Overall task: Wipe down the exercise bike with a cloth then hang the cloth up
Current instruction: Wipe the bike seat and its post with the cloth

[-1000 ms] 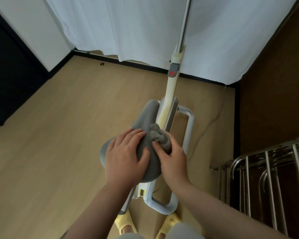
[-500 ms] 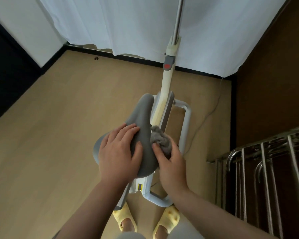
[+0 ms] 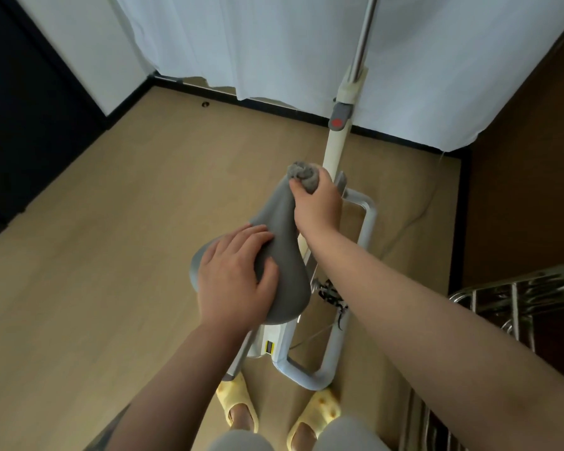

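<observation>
saddle point(image 3: 282, 255) nose pointing away — right hand point(image 3: 316, 206) there

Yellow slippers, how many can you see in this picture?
2. The left slipper sits at the bottom of the frame beside the bike base; the right slipper is next to it, partly hidden by the knee.

Grey padded bike saddle point(image 3: 282, 255) centre, narrow nose pointing far. Left hand point(image 3: 236, 279) rests on its wide near-left part. Right hand point(image 3: 316, 203) at the far nose, gripping a bunched grey cloth point(image 3: 303, 175). Cream upright bike post point(image 3: 336, 148) just behind. Metal rack point(image 3: 518, 307) near right. White curtain point(image 3: 274, 47) far.
</observation>
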`<action>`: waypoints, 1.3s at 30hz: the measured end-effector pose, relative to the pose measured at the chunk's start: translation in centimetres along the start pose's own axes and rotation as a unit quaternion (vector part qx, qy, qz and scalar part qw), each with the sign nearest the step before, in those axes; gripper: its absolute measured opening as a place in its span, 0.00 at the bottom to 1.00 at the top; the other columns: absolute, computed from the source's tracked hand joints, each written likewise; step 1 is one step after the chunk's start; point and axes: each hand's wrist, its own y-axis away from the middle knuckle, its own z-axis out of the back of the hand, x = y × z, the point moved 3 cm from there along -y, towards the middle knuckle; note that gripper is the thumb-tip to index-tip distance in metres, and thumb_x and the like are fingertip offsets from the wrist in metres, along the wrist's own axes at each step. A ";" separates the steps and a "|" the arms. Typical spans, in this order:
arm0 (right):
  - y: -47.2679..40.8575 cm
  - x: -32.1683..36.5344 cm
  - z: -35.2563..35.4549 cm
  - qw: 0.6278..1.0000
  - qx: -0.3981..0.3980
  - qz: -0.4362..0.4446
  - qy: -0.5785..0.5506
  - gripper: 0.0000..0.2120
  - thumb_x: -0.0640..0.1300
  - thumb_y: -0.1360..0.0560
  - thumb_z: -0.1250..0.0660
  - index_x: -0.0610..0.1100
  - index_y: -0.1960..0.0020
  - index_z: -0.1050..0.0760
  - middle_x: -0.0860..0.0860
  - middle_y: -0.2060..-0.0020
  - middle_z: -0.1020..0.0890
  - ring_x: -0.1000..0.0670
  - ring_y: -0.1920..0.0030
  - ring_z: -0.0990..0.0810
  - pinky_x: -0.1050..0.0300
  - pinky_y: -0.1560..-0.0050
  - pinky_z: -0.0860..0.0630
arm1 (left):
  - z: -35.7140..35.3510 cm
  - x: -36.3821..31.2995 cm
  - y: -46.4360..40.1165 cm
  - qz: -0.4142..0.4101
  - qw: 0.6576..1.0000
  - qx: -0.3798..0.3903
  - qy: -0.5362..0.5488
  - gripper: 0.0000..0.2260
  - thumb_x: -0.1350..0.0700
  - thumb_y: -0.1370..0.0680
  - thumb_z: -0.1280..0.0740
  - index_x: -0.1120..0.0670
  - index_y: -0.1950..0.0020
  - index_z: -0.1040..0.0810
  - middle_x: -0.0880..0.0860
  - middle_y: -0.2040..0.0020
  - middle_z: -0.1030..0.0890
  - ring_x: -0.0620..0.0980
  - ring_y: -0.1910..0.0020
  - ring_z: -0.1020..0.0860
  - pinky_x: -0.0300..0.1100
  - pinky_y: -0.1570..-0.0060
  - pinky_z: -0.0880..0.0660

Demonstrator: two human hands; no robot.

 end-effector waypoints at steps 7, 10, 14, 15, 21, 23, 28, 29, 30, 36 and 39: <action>12.5 -3.3 3.7 0.995 0.069 0.049 -0.045 0.20 0.52 0.23 0.33 0.56 0.32 0.30 0.58 0.38 0.23 0.59 0.38 0.25 0.57 0.38 0.26 | -0.2 0.6 0.4 0.087 0.995 -0.047 0.009 0.18 0.48 0.31 0.40 0.47 0.44 0.20 0.41 0.44 0.20 0.45 0.45 0.24 0.39 0.44 0.37; 13.1 -3.6 4.9 0.994 0.094 0.039 -0.042 0.18 0.51 0.23 0.33 0.57 0.34 0.28 0.60 0.40 0.22 0.59 0.40 0.24 0.59 0.41 0.24 | -0.2 0.6 0.3 0.080 0.996 -0.039 -0.003 0.17 0.48 0.31 0.40 0.46 0.45 0.20 0.41 0.44 0.20 0.45 0.45 0.24 0.40 0.43 0.37; 8.3 -1.6 3.5 0.994 0.101 -0.008 -0.028 0.12 0.51 0.23 0.32 0.56 0.41 0.25 0.58 0.49 0.18 0.55 0.46 0.21 0.59 0.46 0.24 | -0.6 0.8 0.3 0.051 0.998 -0.001 -0.023 0.18 0.47 0.29 0.42 0.46 0.43 0.20 0.43 0.40 0.21 0.47 0.42 0.24 0.43 0.40 0.36; 7.7 -1.3 3.0 0.995 0.090 -0.022 -0.031 0.12 0.51 0.24 0.32 0.56 0.40 0.26 0.58 0.49 0.18 0.55 0.46 0.21 0.58 0.45 0.24 | -0.6 0.9 0.3 0.039 0.999 0.010 -0.022 0.19 0.46 0.28 0.43 0.46 0.42 0.20 0.43 0.39 0.21 0.48 0.41 0.24 0.44 0.39 0.35; 16.1 -2.1 3.7 0.997 -0.039 -0.015 -0.066 0.17 0.52 0.24 0.33 0.62 0.36 0.28 0.64 0.45 0.20 0.62 0.44 0.22 0.55 0.42 0.23 | 0.2 2.8 1.0 -0.121 0.990 0.066 -0.014 0.20 0.46 0.21 0.45 0.49 0.32 0.24 0.47 0.31 0.26 0.49 0.30 0.31 0.46 0.34 0.39; 18.2 -2.5 3.6 0.994 -0.050 -0.007 -0.092 0.18 0.49 0.23 0.32 0.61 0.36 0.28 0.64 0.43 0.21 0.62 0.42 0.23 0.56 0.41 0.24 | 0.5 3.9 1.0 -0.159 0.982 0.098 0.005 0.22 0.44 0.20 0.47 0.49 0.30 0.28 0.46 0.29 0.29 0.48 0.27 0.35 0.46 0.32 0.41; 18.0 -2.5 2.3 0.960 -0.167 -0.074 -0.212 0.13 0.48 0.23 0.32 0.57 0.40 0.25 0.58 0.46 0.18 0.55 0.43 0.20 0.54 0.42 0.22 | 0.8 5.6 0.6 -0.256 0.951 0.167 0.046 0.23 0.44 0.18 0.53 0.46 0.26 0.34 0.44 0.26 0.35 0.45 0.24 0.43 0.46 0.28 0.47; 18.9 -2.5 1.3 0.949 -0.228 -0.077 -0.202 0.14 0.49 0.23 0.33 0.55 0.38 0.26 0.57 0.44 0.19 0.55 0.42 0.21 0.54 0.42 0.23 | 0.8 5.8 0.5 -0.278 0.943 0.175 0.052 0.23 0.44 0.18 0.54 0.46 0.25 0.35 0.43 0.25 0.36 0.44 0.24 0.44 0.45 0.27 0.48; 20.1 -2.4 -0.2 0.938 -0.282 -0.077 -0.185 0.17 0.49 0.23 0.33 0.53 0.35 0.27 0.57 0.41 0.21 0.57 0.40 0.22 0.55 0.41 0.24 | 0.7 6.0 0.4 -0.296 0.936 0.181 0.058 0.22 0.45 0.18 0.54 0.45 0.25 0.36 0.43 0.25 0.37 0.43 0.24 0.45 0.45 0.27 0.49; 22.7 -0.6 -4.9 0.892 -0.398 -0.092 -0.191 0.13 0.51 0.22 0.35 0.63 0.40 0.31 0.60 0.43 0.23 0.60 0.42 0.23 0.61 0.43 0.25 | 0.6 6.3 0.1 -0.359 0.913 0.182 0.067 0.23 0.47 0.18 0.55 0.49 0.26 0.34 0.47 0.26 0.34 0.49 0.25 0.40 0.53 0.27 0.43; 20.8 -0.1 -2.9 0.875 -0.424 -0.112 -0.204 0.10 0.49 0.21 0.36 0.64 0.48 0.32 0.56 0.47 0.22 0.57 0.47 0.21 0.61 0.48 0.25 | 0.5 6.5 0.1 -0.373 0.905 0.192 0.064 0.23 0.48 0.18 0.55 0.50 0.25 0.34 0.49 0.25 0.34 0.50 0.25 0.39 0.54 0.27 0.42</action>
